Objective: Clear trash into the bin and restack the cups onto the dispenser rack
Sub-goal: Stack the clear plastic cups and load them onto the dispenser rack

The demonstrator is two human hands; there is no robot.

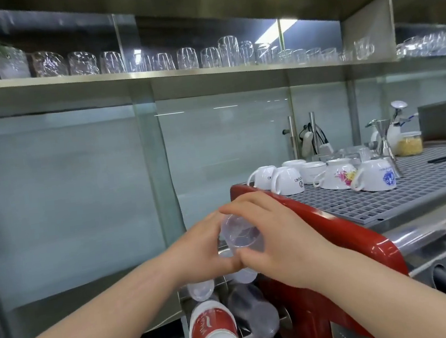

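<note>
A clear plastic cup (240,234) is held between both hands, bottom towards me, just above the metal dispenser rack (225,286). My left hand (198,252) grips its left side and my right hand (278,242) wraps its right side, thumbs meeting below. In the rack beneath stand stacks of clear plastic cups (201,290), a dark-looking clear stack (255,312) and a red-and-white paper cup stack (215,335) pointing towards me. No trash or bin shows in this view.
A red espresso machine (337,239) stands right of the rack, with upturned ceramic cups (335,176) on its grey top grid (420,186). A glass partition (65,202) lies behind. Glassware (188,58) lines the steel shelf overhead. A jigger (383,138) and jar (409,143) stand far right.
</note>
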